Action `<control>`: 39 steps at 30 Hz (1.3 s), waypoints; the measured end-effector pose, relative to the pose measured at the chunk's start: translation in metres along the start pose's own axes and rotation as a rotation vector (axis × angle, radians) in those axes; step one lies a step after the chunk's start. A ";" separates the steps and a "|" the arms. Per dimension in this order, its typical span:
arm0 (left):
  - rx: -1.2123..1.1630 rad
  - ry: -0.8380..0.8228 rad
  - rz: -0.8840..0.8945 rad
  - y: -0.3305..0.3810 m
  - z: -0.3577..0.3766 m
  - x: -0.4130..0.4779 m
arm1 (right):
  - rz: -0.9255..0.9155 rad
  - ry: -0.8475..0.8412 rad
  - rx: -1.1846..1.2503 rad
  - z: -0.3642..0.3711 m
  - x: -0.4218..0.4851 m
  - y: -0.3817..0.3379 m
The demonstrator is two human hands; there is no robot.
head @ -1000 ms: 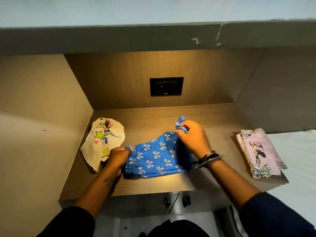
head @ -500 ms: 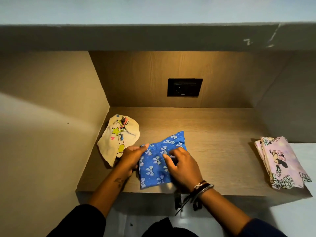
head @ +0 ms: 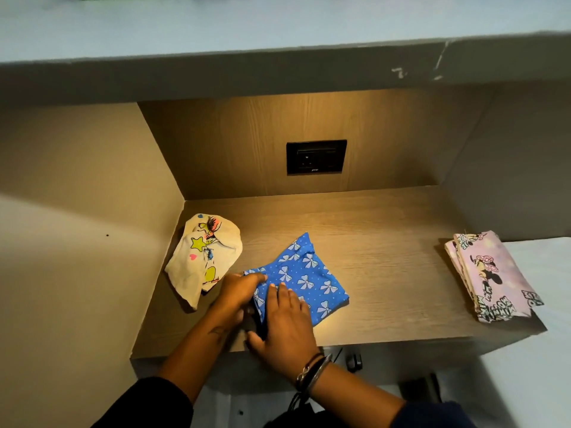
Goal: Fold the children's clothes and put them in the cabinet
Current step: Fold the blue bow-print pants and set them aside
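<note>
cream printed garment [head: 200, 257]: laid crumpled at worktop left edge | left hand [head: 239, 288]: fingers extended, rested on blue bow-print garment [head: 309, 279], placed near front edge | right hand [head: 285, 329]: flattened on it | pink folded garment [head: 491, 273]: right front corner

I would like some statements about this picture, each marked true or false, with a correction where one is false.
1. The left hand and the right hand both rest on the blue cloth. True.
2. The pink garment lies left of the blue cloth. False: it lies far to its right.
3. The cream garment is folded flat. False: it lies crumpled.
4. A black socket sits in the back wall. True.
</note>
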State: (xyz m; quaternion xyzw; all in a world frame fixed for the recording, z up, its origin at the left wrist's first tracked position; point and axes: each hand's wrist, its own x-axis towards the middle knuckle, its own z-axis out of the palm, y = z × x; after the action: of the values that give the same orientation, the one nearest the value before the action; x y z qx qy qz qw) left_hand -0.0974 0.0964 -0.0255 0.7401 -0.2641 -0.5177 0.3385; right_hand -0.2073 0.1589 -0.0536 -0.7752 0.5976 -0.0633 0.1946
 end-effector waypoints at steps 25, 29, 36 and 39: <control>0.486 0.200 0.287 -0.004 0.036 0.011 | 0.076 0.191 0.129 -0.053 0.041 0.113; 0.098 0.076 -0.038 -0.014 0.047 0.003 | 0.041 0.165 0.125 -0.035 0.043 0.114; -0.169 -0.133 -0.034 0.015 0.064 -0.005 | 0.164 0.130 0.496 -0.037 0.051 0.121; -0.201 -0.206 0.062 0.017 0.077 -0.016 | 0.221 0.144 0.732 -0.039 0.045 0.129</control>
State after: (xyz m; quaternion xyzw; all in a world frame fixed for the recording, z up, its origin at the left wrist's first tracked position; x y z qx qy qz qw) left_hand -0.1758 0.0800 -0.0213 0.6369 -0.2667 -0.6040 0.3979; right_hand -0.3243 0.0798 -0.0726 -0.5790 0.6274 -0.3054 0.4217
